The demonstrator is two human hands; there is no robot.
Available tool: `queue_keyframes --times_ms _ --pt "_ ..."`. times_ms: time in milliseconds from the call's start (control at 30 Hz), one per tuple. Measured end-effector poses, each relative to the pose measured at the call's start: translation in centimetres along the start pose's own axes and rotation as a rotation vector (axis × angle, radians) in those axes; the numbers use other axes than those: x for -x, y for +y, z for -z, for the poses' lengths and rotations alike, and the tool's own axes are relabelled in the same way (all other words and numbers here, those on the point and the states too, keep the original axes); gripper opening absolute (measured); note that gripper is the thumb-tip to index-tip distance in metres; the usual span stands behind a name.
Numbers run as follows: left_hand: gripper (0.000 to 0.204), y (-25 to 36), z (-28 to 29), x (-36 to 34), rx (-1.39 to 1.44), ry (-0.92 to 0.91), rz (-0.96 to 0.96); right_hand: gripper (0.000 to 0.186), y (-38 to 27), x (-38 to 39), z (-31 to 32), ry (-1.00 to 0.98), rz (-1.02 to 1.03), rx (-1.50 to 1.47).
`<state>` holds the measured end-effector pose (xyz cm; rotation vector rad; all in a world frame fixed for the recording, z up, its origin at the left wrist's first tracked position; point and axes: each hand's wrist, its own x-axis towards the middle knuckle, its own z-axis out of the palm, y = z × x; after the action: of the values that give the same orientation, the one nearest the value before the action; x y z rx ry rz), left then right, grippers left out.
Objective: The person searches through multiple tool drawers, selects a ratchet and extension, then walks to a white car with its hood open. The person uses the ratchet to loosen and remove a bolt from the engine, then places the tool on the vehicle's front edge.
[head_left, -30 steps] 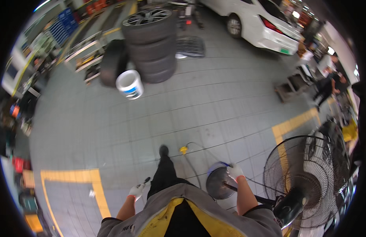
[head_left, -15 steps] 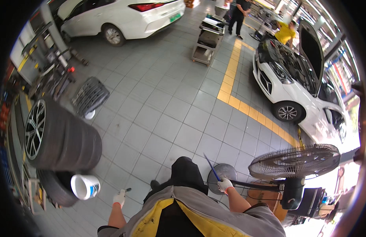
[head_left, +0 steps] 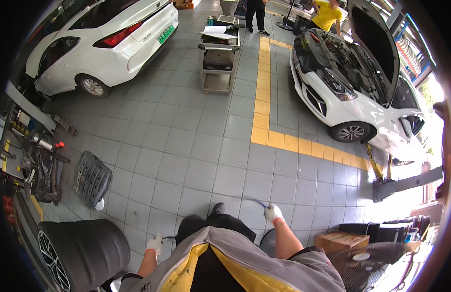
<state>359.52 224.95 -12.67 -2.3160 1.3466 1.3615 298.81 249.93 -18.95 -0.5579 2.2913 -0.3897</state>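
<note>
My left hand point(head_left: 155, 245), in a white glove, hangs low beside my left leg. Its fingers are closed around a dark, thin tool point(head_left: 169, 238) whose kind I cannot make out. In front of me on the right, my gloved right hand point(head_left: 272, 213) grips a long, thin tool with a blue part point(head_left: 262, 204) close to the fingers. The rest of that tool points left and is smeared by motion, so its kind is unclear. Both hands are in the air above the tiled floor point(head_left: 196, 165).
A stack of tyres point(head_left: 89, 250) stands close on my left, with a black plastic panel point(head_left: 93, 179) beyond it. A grey tool cart point(head_left: 218, 63) stands ahead between two white cars. The right car point(head_left: 342, 92) has its hood up. A fan point(head_left: 364, 263) and cardboard box point(head_left: 340, 241) are at right.
My view has moved forward over the floor; tyres and fan now sit lower in the picture. My right hand has swung slightly up, its tool now pointing more to the left. Both hands keep their holds.
</note>
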Motion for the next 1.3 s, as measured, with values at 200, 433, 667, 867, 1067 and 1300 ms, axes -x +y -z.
queue_keyframes --times_ms 200,433,667,867,1067,1300 --pt "0.061 26.2 -6.8 -8.8 0.059 -0.125 -0.204 0.022 -19.1 -11.1 20.8 -0.042 0.088 -0.487" --pt "0.066 57.2 -12.9 -20.8 -0.215 -0.261 -0.448 0.020 -23.5 -28.3 28.5 0.063 -0.017 -0.806" --pt "0.067 93.1 -15.5 -21.1 -0.462 -0.296 -0.678 0.021 -23.2 -40.7 39.9 0.227 -0.371 -0.799" --pt "0.060 117.3 -21.9 -17.8 -0.465 -0.366 -0.893 0.024 -15.8 -53.0 35.7 -0.149 -0.769 -0.547" --pt "0.063 135.4 -31.5 -13.0 -0.284 -0.394 -0.900 0.027 -12.3 -72.0 44.6 -0.458 0.074 0.554" --pt "0.059 155.9 -42.2 -11.8 -0.186 -0.462 -0.895 0.036 -21.7 -95.5 77.2 0.207 -0.144 -0.391"
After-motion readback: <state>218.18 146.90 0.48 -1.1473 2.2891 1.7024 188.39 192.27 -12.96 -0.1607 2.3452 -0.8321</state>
